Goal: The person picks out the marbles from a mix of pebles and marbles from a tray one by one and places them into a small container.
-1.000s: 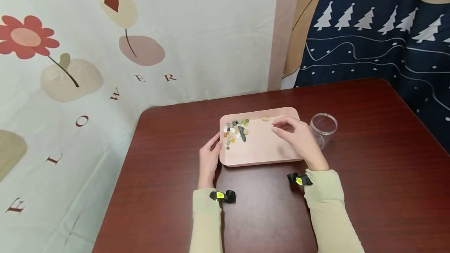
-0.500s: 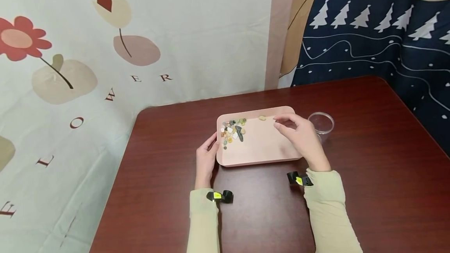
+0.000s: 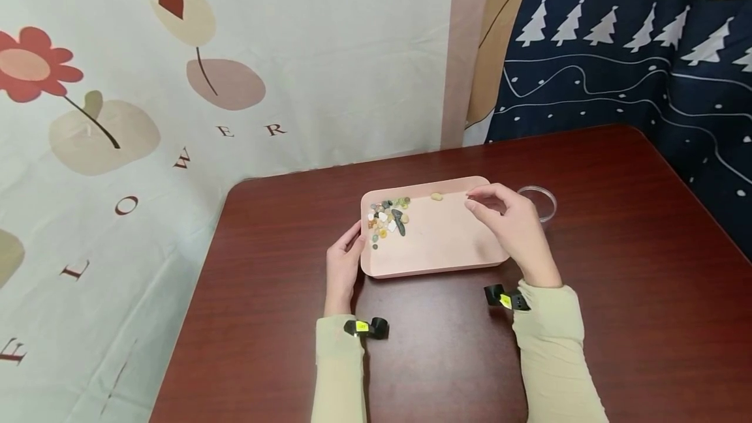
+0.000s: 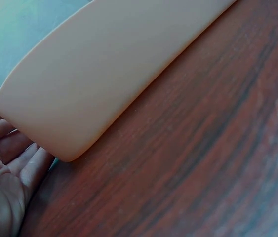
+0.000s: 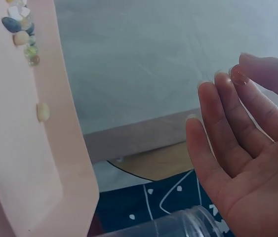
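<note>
A small, round, reddish-brown translucent bead [image 5: 239, 75] is pinched between the thumb and fingertip of the person's right hand [image 3: 517, 230], the other fingers extended beside it. From above, I see those fingertips against the far right part of a pale pink, rectangular, shallow tray [image 3: 440, 250]; the bead itself is almost lost to sight from there. The left hand [image 3: 343, 266] grips the tray at its left end, with fingers against the outside of the wall.

Inside the tray, a cluster of mixed small pebbles and beads [image 3: 388, 219] lies at the left, white, amber, green and grey, with a long dark grey stone [image 3: 400, 222] on its right side. Apart from these, a cream-coloured oval pebble [image 3: 437, 196] rests by the far wall.

Just right of the tray is a clear, round-mouthed jar [image 5: 178, 224], partly hidden behind the right hand. Tray and jar are on a dark reddish-brown wood-grained counter [image 3: 446, 351]. The person's pale yellow-green sleeves [image 3: 555, 358] come in from the near side, each with a black wrist strap [image 3: 367, 327] bearing a yellow tag. Beyond the counter hangs a white cloth with printed flowers [image 3: 352, 51], and to its right a navy cloth with white trees [image 3: 617, 93].
</note>
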### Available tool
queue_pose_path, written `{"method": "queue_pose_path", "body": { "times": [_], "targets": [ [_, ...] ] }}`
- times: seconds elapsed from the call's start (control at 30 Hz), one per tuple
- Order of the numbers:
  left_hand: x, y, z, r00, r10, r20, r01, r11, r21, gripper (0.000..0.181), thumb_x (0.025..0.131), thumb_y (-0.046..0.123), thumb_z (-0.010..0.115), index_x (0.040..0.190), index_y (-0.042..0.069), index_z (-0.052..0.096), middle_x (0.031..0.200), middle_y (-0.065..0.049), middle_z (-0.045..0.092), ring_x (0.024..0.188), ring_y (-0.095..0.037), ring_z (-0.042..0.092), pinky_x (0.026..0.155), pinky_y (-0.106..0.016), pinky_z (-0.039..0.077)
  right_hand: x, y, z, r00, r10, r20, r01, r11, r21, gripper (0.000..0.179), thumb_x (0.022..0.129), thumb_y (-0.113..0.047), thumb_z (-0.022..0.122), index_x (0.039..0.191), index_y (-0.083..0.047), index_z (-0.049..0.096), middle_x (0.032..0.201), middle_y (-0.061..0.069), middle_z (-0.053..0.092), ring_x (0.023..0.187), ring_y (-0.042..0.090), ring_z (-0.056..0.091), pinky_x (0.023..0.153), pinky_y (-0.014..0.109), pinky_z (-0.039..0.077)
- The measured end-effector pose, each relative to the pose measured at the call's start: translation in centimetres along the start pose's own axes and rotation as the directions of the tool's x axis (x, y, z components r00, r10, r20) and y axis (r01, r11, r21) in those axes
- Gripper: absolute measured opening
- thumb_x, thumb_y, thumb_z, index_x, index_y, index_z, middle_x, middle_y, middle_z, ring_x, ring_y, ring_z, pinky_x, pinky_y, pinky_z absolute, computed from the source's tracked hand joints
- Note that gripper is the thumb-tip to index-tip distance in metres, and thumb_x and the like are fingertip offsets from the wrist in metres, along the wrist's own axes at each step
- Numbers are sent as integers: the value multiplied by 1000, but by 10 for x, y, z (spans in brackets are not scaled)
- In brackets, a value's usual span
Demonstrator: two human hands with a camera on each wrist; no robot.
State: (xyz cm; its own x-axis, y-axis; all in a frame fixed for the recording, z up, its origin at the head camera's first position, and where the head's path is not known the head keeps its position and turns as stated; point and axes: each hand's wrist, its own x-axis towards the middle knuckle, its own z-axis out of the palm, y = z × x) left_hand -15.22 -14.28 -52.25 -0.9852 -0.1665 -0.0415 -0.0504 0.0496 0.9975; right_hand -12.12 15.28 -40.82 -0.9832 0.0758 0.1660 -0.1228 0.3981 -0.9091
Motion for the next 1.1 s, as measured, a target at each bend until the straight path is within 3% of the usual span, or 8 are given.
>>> {"method": "queue_pose_path", "body": {
  "times": [0.17,0.37,0.6,0.87,1.1],
  "targets": [
    [-1,4,0,1000,-16,-1,16,1000,-4,32,86,15,59,118,16,60,119,-2,56,107,-10,52,85,-22,45,-2,-4,-8,999,-21,-47,21,1000,-8,33,81,-43,61,106,-22,63,99,-7,62,92,7,56,83,30,45],
    [-4,12,0,999,-42,10,42,999,-9,34,87,10,57,121,9,57,121,-6,54,110,-13,51,84,-21,45,-3,-5,-17,993,-50,-109,50,999,-2,28,82,-36,62,105,-19,64,99,-5,62,89,8,57,79,18,46],
    [-3,5,0,1000,-30,6,30,1000,-3,34,87,15,58,120,12,58,121,-3,55,109,-10,52,84,-20,44,-4,-2,-23,990,23,-139,-11,996,83,30,78,-33,67,105,-19,64,102,-2,62,91,10,59,76,18,47],
    [-2,-1,1,1000,15,-14,-15,1000,2,32,86,18,59,118,17,60,118,-1,57,106,-11,54,84,-23,46,-6,1,-31,981,-7,-196,17,998,54,30,78,-32,67,105,-19,65,100,-2,63,92,9,59,78,18,46],
    [-2,0,1,1000,9,-12,-9,1000,6,32,86,18,59,118,17,60,118,-3,57,107,-12,53,84,-23,46,-5,5,-35,968,-11,-249,38,994,106,31,77,-25,69,106,-16,65,100,1,64,91,10,60,76,18,46]
  ]
}}
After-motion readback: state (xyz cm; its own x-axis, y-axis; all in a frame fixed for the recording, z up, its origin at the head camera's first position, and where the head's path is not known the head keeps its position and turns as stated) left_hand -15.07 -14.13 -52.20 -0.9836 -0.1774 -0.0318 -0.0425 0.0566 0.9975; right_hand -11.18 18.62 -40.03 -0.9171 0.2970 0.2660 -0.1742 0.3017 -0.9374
